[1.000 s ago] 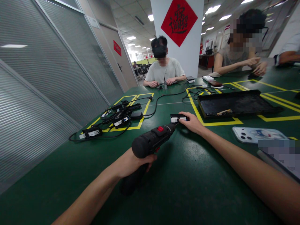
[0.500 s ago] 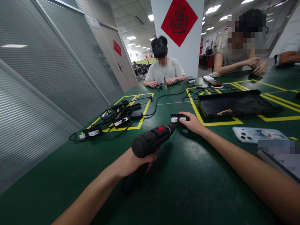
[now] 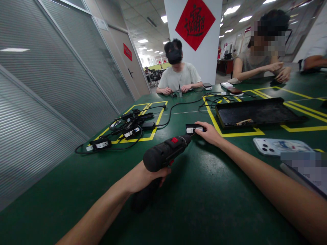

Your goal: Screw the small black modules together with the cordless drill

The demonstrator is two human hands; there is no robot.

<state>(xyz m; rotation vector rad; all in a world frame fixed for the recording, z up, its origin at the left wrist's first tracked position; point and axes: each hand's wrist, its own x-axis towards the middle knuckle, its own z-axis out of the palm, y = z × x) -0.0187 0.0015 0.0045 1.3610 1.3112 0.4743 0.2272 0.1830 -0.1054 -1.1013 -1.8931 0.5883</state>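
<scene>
My left hand (image 3: 150, 177) is wrapped round the handle of a black cordless drill (image 3: 166, 153) with red switches. The drill points away from me and to the right, its front end close to a small black box with a white label (image 3: 190, 128). Whether the bit touches the box I cannot tell. My right hand (image 3: 208, 132) grips the right end of that box with its fingers closed over it, on the green table. The fingers on the drill's trigger side are partly hidden.
Black power adapters with cables (image 3: 133, 126) lie heaped at the left, inside yellow tape. A black tray (image 3: 260, 112) with a small brown piece in it stands at the right. Nearer me are a phone (image 3: 283, 146) and a blurred-out flat object (image 3: 306, 170). Two people (image 3: 178, 75) sit across.
</scene>
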